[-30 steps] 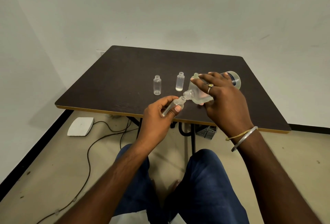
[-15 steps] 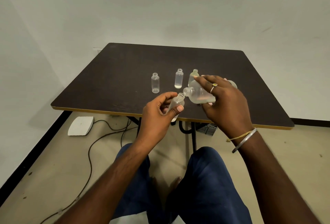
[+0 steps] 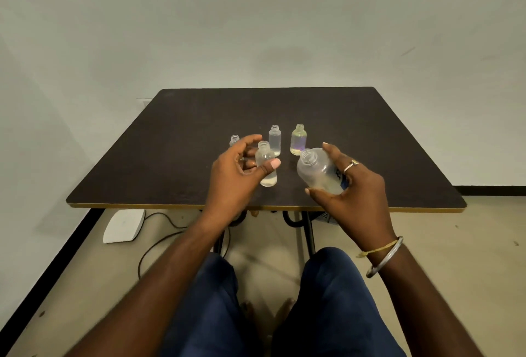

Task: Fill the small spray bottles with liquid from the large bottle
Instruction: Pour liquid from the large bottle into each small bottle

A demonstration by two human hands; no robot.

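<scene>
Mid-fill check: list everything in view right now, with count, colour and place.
table: 1, dark brown with a yellow edge, centre
held small bottle: 1, clear, uncapped, upright, in the left hand
half-hidden small bottle: 1, clear, on the table behind the left fingers
middle small bottle: 1, clear, uncapped, standing on the table
yellowish small bottle: 1, uncapped, standing to the right of the middle one
large bottle: 1, frosted clear, uncapped, tilted, in the right hand
white device: 1, on the floor, left under the table
cable: 1, black, on the floor
ring: 1, silver, right finger
bangle: 1, silver, right wrist
left hand: grips the held small bottle
right hand: grips the large bottle
</scene>
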